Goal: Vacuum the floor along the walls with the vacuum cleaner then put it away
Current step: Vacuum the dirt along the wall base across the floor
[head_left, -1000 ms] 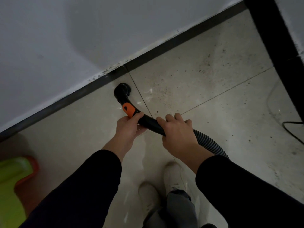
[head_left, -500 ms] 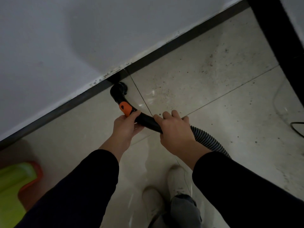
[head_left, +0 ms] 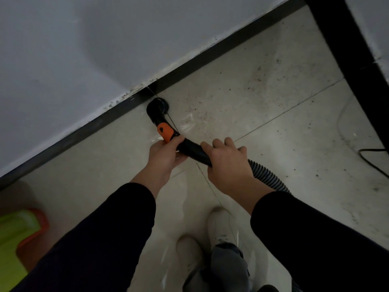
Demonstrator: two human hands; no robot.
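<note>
Left hand (head_left: 165, 153), right hand (head_left: 228, 165) grip vacuum wand (head_left: 190, 148).

Only 1 view exists: a wide-angle camera on the person's head, tilted steeply down and slightly forward. It looks along both black-sleeved forearms, which enter from the bottom edge, to the left hand (head_left: 163, 155) and right hand (head_left: 228, 165) on the black curved plastic vacuum handle (head_left: 190, 149) at mid-frame, at arm's reach. The white shoes (head_left: 219, 223) lie directly below the lens. The pale glossy tiled floor (head_left: 273, 127) fills the lower right; the white painted wall (head_left: 101, 49) crosses the upper left diagonally.
</note>
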